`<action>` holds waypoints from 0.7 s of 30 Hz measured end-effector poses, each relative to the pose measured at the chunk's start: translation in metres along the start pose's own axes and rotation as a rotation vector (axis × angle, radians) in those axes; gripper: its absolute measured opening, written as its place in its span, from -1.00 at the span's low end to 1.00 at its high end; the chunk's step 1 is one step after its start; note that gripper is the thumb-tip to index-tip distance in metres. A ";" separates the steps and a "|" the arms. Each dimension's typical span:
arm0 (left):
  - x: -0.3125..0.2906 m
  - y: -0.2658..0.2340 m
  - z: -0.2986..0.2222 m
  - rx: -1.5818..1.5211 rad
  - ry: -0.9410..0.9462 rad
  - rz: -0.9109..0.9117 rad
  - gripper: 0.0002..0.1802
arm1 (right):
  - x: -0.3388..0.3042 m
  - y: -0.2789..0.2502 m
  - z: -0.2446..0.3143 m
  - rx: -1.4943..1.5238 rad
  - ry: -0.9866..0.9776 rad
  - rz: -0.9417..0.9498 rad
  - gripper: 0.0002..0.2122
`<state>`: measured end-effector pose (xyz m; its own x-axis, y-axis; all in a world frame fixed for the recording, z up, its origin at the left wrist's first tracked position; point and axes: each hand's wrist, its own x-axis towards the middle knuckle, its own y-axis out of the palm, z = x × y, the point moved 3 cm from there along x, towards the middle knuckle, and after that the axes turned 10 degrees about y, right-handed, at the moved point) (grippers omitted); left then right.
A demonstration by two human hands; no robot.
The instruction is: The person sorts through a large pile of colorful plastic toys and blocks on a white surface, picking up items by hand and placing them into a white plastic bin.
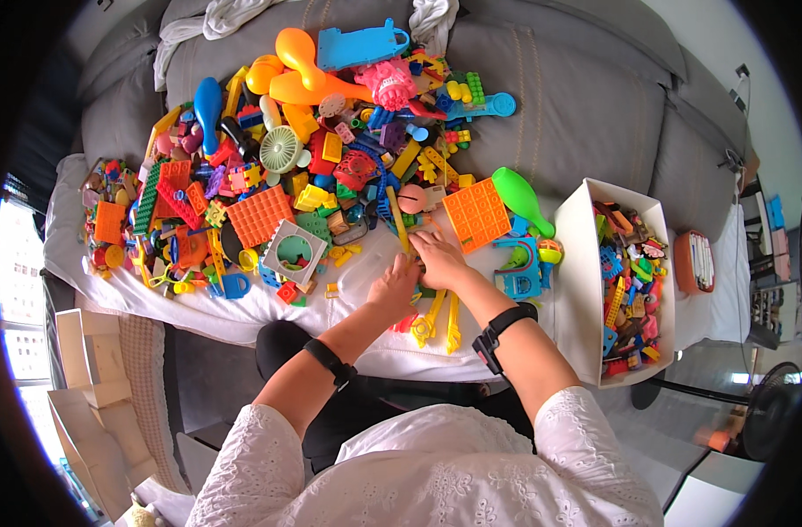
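My left hand [394, 288] and my right hand [437, 260] meet over the white cloth at the near edge of the toy heap. Both have their fingers curled in. A narrow yellow plastic strip [396, 220] runs from the fingers toward the heap, its near end between the two hands; the grip itself is partly hidden. Just below the hands lie long yellow toy pieces [429, 321] and a bit of red. An orange studded plate [476, 215] lies to the right of my right hand. A clear plastic piece [363, 274] is beside my left hand.
A big heap of mixed toys [287, 158] covers the left and middle of the grey sofa [559, 105]. Right of my hands are a green paddle-shaped toy [522, 200] and a blue toy frame [519, 277]. A white box [585, 255] of small toys stands further right, beside a red container [695, 262].
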<state>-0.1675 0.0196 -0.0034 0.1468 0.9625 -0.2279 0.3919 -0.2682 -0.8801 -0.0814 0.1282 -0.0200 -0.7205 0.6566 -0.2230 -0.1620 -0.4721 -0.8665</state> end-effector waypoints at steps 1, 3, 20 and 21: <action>0.001 0.007 0.003 -0.064 0.013 -0.074 -0.22 | 0.001 0.000 0.000 -0.004 -0.001 0.000 -0.32; 0.001 0.005 0.006 -0.129 0.030 -0.145 -0.26 | 0.003 -0.001 -0.003 -0.005 0.024 -0.060 -0.44; 0.013 0.005 0.020 -0.193 -0.101 0.075 -0.27 | 0.029 -0.006 -0.011 0.007 0.160 -0.158 -0.52; 0.012 0.007 0.021 -0.195 -0.101 0.076 -0.27 | 0.027 -0.004 -0.009 -0.111 0.160 -0.222 -0.55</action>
<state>-0.1817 0.0302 -0.0207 0.0952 0.9357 -0.3398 0.5524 -0.3336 -0.7639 -0.0945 0.1533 -0.0264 -0.5589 0.8251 -0.0827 -0.2224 -0.2453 -0.9436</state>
